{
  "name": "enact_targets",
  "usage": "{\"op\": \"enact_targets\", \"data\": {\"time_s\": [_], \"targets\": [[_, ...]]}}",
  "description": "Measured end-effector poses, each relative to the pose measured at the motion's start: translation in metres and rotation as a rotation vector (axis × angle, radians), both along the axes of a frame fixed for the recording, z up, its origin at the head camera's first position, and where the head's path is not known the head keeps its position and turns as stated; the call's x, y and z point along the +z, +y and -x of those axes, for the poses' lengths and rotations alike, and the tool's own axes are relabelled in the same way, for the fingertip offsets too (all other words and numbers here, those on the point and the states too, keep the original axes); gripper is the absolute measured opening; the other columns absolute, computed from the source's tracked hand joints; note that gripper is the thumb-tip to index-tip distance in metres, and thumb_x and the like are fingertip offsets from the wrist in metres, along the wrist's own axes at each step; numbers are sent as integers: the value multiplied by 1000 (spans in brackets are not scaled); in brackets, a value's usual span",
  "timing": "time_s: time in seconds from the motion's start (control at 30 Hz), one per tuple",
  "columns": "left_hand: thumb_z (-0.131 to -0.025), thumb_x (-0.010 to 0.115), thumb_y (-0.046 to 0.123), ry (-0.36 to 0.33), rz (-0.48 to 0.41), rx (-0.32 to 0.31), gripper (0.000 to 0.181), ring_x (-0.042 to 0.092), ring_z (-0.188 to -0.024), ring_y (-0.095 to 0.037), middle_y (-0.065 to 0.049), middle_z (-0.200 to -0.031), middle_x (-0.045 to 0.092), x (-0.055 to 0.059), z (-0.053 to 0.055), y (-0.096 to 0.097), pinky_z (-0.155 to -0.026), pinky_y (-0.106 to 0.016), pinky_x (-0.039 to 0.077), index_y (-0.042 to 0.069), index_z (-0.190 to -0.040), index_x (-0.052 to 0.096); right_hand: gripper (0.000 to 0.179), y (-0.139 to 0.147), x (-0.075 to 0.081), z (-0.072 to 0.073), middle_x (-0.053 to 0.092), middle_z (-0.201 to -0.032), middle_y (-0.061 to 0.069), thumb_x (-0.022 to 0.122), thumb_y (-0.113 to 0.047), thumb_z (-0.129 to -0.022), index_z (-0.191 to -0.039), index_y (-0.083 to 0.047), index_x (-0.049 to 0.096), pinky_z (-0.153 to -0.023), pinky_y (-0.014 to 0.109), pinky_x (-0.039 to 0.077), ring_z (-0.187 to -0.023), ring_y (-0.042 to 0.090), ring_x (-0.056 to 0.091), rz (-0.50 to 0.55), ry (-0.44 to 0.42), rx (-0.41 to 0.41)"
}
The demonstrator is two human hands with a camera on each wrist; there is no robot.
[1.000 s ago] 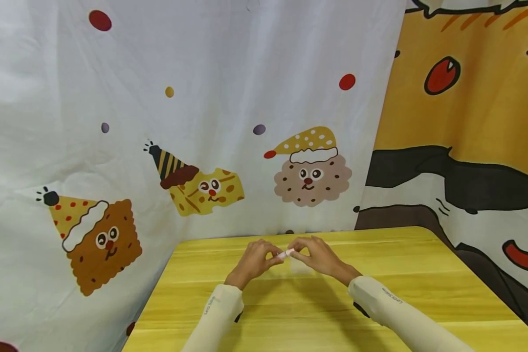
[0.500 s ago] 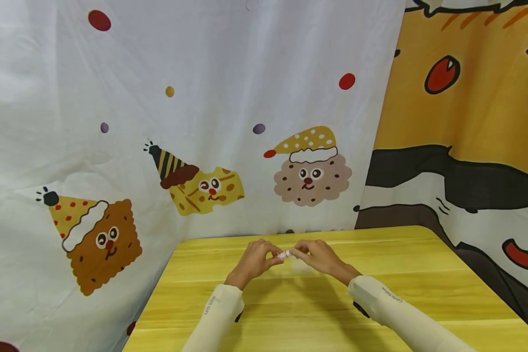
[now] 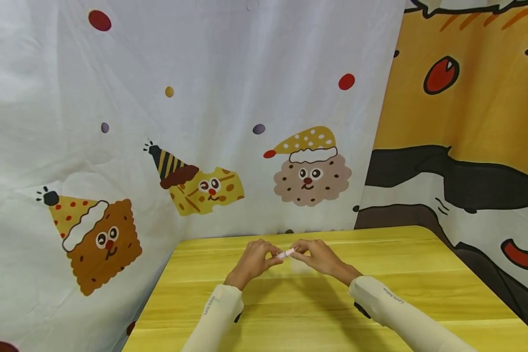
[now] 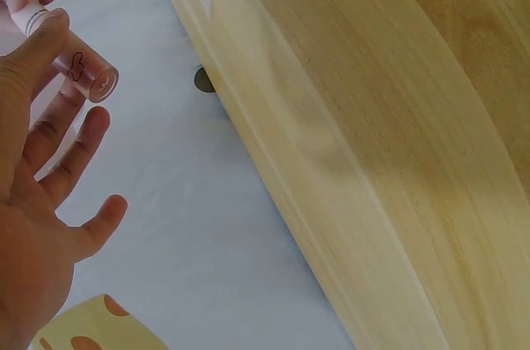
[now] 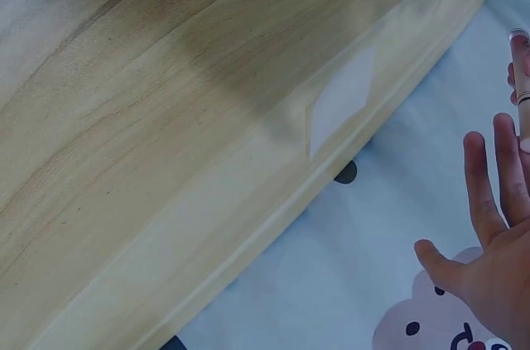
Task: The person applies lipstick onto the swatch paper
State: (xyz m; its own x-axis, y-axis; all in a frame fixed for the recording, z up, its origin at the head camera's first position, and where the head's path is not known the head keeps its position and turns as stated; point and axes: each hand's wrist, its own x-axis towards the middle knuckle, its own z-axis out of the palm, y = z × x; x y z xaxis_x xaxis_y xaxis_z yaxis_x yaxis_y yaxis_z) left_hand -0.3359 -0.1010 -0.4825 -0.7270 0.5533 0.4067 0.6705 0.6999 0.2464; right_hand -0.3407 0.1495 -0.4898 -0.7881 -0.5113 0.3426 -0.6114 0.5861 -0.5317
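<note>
A slim pink lip gloss tube [image 3: 285,253] is held above the table between both hands. My left hand [image 3: 253,257] pinches its clear pink end with thumb and fingers. In the left wrist view the tube [image 4: 81,62] carries a small black outline drawing, and the other left fingers spread beneath it. At the opposite, whiter end, my right hand [image 3: 319,256] holds it with its fingertips. The right wrist view catches only part of the tube [image 5: 522,73] at its edge, beside several stretched right fingers [image 5: 483,184]; the right thumb and index contact is out of that frame.
A yellow wood-grain table [image 3: 264,313] lies under the hands. On it, near the far edge, is a flat white rectangular piece [image 5: 342,102]. Behind the table hangs a white cartoon-print cloth [image 3: 229,98], with an orange print [image 3: 475,107] at right.
The right fingertips close over the whiter end half a second ago, then ease back so more of it shows now. The left hand stays nearly still on the tube.
</note>
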Motion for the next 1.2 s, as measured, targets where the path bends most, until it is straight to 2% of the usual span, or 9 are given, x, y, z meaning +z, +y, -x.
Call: {"op": "enact_targets", "data": {"time_s": [0.2, 0.33, 0.5, 0.6, 0.73, 1.03, 1.2], "targets": [[-91, 81, 31, -13, -7, 2, 16, 60, -82, -8, 15, -84, 71, 1, -1, -1, -80, -35, 50, 22, -105, 84, 22, -1, 0, -1, 78, -105, -1, 72, -26, -101, -122, -18, 72, -82, 49, 60, -93, 14, 74, 24, 35, 32], [-91, 80, 33, -2, -4, 0, 17, 60, -82, -7, 15, -85, 72, 0, -2, -1, -80, -35, 51, 23, -104, 84, 28, -1, 1, -2, 78, -105, -2, 71, -32, -101, -126, -19, 70, -83, 51, 59, -95, 14, 73, 30, 15, 24], [-90, 81, 34, 5, -3, -2, 17, 61, -83, -8, 16, -85, 71, -2, -2, -2, -79, -34, 52, 23, -104, 84, 26, -1, 1, -3, 77, -99, -9, 64, -43, -104, -120, -24, 72, -75, 38, 59, -87, 9, 71, 1, 5, -14], [-90, 82, 33, 10, -4, -2, 17, 61, -84, -8, 16, -84, 71, -2, -2, -2, -79, -34, 51, 23, -104, 84, 22, 0, 2, -3, 75, -90, -14, 61, -42, -106, -112, -26, 75, -70, 32, 55, -80, 9, 70, -12, 9, -28], [-89, 82, 34, 18, 2, -3, 18, 61, -84, -8, 16, -84, 71, -3, -2, -2, -79, -34, 51, 23, -103, 84, 19, 2, 2, -2, 73, -85, -15, 61, -36, -106, -107, -25, 77, -69, 29, 52, -80, 14, 71, -10, 9, -20], [-89, 83, 32, 2, 0, -3, 15, 60, -81, -7, 16, -83, 71, -3, -1, -1, -78, -33, 50, 24, -103, 84, 15, 2, 1, -2, 78, -99, -7, 64, -32, -105, -111, -24, 76, -78, 36, 59, -90, 8, 72, 28, 2, 10], [-90, 82, 34, 1, -1, -1, 16, 59, -80, -6, 17, -83, 70, -2, -1, -1, -76, -32, 49, 24, -102, 84, 16, 2, 2, -3, 79, -103, -4, 67, -30, -104, -116, -22, 75, -80, 42, 60, -94, 13, 74, 31, 14, 18]]}}
